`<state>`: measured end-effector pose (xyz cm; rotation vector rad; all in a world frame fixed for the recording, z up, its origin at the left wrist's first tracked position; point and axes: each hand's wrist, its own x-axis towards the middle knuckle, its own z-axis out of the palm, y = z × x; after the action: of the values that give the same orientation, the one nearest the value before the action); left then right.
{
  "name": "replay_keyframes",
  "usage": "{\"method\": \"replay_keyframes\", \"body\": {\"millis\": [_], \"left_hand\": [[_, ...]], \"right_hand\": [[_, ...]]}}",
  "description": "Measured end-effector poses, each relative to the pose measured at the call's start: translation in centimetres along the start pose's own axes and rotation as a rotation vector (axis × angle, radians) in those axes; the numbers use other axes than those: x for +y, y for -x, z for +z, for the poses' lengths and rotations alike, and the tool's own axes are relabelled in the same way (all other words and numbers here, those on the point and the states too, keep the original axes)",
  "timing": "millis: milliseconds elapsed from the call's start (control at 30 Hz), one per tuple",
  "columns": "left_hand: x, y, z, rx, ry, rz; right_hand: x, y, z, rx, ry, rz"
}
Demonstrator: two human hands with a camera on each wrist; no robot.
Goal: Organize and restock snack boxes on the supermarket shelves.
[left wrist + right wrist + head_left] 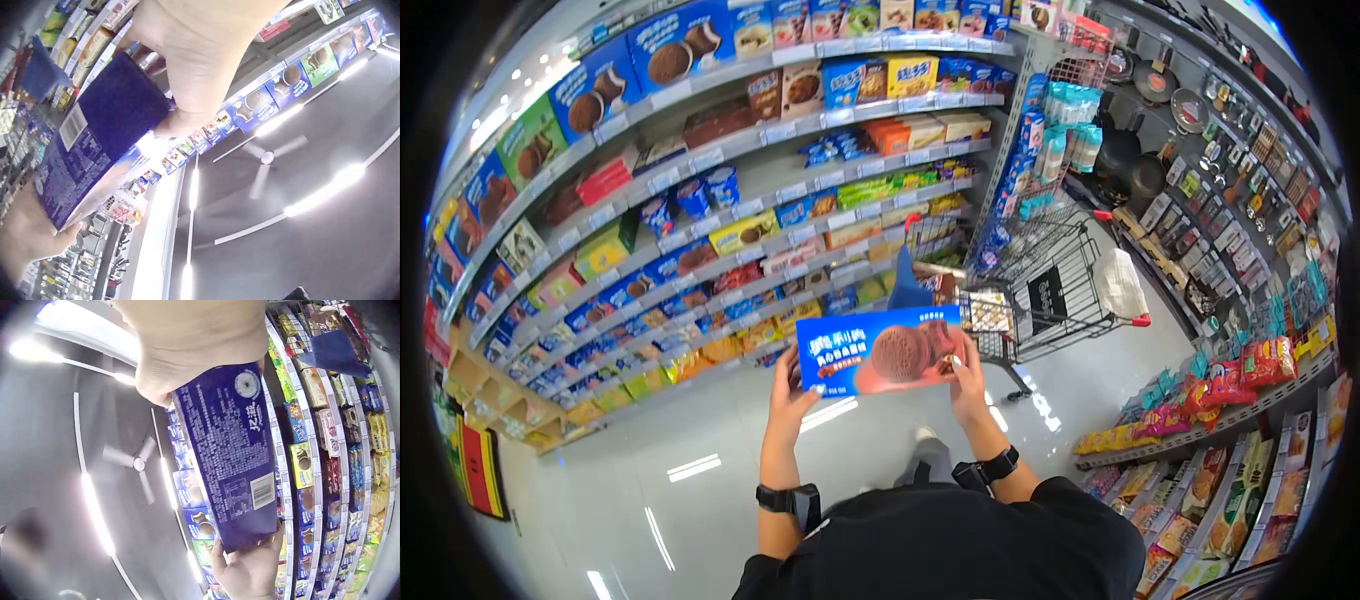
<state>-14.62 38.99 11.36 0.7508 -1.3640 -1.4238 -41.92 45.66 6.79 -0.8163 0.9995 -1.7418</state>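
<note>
A blue box of chocolate biscuits (880, 352), with large round cookies pictured on its front, is held level before my body. My left hand (785, 400) grips its left end, thumb over the front edge. At the opposite end, my right hand (967, 385) holds it with the thumb on the printed face. The right wrist view shows the dark underside (228, 444) with small white print and a barcode (262, 490). In the left wrist view, the left hand (194, 56) curls round the near end and the right hand (25, 228) the far one.
Long shelves (730, 150) packed with biscuit boxes and packets curve along the front and left. A wire shopping cart (1050, 290) stands ahead to the right. Pans (1145, 175) and utensils hang beyond it. More snack shelves (1200, 425) are at the right, above a glossy floor (700, 510).
</note>
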Motion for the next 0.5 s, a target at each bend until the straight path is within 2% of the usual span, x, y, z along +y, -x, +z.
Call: {"method": "replay_keyframes", "body": {"millis": [133, 233, 300, 400, 500], "left_hand": [[-0.4, -2.6, 2.1, -0.008, -0.141, -0.020], [-0.5, -6.4, 5.1, -0.052, -0.150, -0.004], [-1.1, -8.6, 6.9, -0.086, -0.224, 0.018], [0.1, -10.2, 10.5, -0.091, -0.387, 0.061], [-0.5, -10.3, 11.6, -0.009, -0.575, 0.135]], "right_hand": [[1.9, -3.9, -2.3, 0.000, -0.083, -0.057], [-2.1, -6.6, -3.3, -0.012, -0.100, 0.030], [-2.8, -8.7, -5.8, -0.007, -0.063, 0.001], [-3.9, -11.6, -8.4, -0.021, -0.198, -0.032], [-4.2, -14.4, -9.6, -0.085, -0.158, 0.002]]}}
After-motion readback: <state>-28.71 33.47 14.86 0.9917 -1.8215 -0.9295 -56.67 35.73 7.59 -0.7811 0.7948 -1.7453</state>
